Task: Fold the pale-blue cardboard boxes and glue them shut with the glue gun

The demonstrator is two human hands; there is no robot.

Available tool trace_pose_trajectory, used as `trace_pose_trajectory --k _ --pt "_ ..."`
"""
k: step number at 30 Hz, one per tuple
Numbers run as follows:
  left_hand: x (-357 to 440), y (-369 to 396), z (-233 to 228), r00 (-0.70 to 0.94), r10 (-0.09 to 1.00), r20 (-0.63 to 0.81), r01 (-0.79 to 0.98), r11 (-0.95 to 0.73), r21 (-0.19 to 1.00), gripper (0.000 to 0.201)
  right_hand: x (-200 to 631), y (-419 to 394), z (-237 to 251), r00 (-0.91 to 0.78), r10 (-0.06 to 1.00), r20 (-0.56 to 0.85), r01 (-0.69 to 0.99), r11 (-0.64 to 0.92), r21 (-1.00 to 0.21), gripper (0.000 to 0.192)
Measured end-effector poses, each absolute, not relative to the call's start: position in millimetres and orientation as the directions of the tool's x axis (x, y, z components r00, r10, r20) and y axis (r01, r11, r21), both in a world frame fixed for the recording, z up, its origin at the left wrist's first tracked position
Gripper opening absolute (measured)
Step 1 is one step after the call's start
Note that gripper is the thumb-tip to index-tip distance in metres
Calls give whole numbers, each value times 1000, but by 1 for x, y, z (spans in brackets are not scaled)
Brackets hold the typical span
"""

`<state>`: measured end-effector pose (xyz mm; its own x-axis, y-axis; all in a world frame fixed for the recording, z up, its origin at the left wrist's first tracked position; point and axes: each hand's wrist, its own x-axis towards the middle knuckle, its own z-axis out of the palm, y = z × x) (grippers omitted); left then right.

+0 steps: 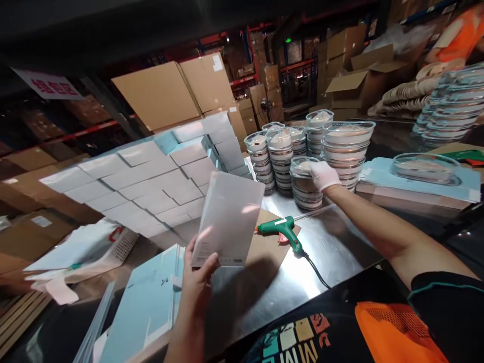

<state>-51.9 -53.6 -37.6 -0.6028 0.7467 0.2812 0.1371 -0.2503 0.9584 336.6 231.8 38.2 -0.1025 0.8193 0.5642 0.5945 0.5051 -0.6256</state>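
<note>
My bare left hand [199,277] is closed on the lower edge of a flat white box [230,217], its thumb on the face with small print. My right hand [324,176], in a white glove, grips the rim of a clear glass dish [304,165] on top of a short stack. Its fingertips are partly hidden at the rim. Other stacks of glass dishes [280,143] stand around that one. Below them a green glue gun [282,229] lies on a piece of cardboard [262,252], its black cord running towards me.
A wall of stacked white boxes [151,179] rises at the left. Light blue printed sheets [141,297] lie in front, near a white basket [123,249]. At the right, a glass dish [425,166] sits on more blue sheets. A person in an orange vest [463,38] is behind.
</note>
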Motion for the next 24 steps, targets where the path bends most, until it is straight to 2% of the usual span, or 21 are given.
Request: trace_pose_trajectory --k 3,6,8,11,13,15,17,20,22,24 --pt "-36 -47 -60 -564 823 65 -106 -150 983 95 328 227 60 -30 752 659 607 537 -586 22" --pt "-32 -40 -71 -581 810 81 -46 -132 990 102 326 209 91 17 737 675 587 539 -603 25" --pt "-33 -38 -75 -612 783 109 17 -126 992 101 328 185 111 -9 748 664 516 572 -638 34" --pt "-32 -40 -85 -616 781 100 -4 -130 992 100 328 141 131 -223 763 606 366 642 -674 53" --pt "-27 -44 -95 -558 828 42 -90 -111 990 106 319 113 136 -416 740 529 293 659 -693 57" --pt "-18 -46 -108 -479 878 -9 -154 -74 985 111 302 91 134 -571 662 485 263 708 -656 49" --pt "-8 -47 -121 -442 897 -23 -154 -50 987 110 284 75 124 -654 540 529 245 813 -528 33" --pt "1 -47 -139 -448 894 -25 -82 -13 997 102 270 63 99 -598 416 685 174 902 -395 20" --pt "0 -49 -147 -443 896 -26 -8 25 1000 95 272 61 74 -485 450 750 160 888 -431 32" --pt "-3 -51 -153 -433 901 31 94 11 996 92 273 61 39 -411 543 732 180 836 -519 57"
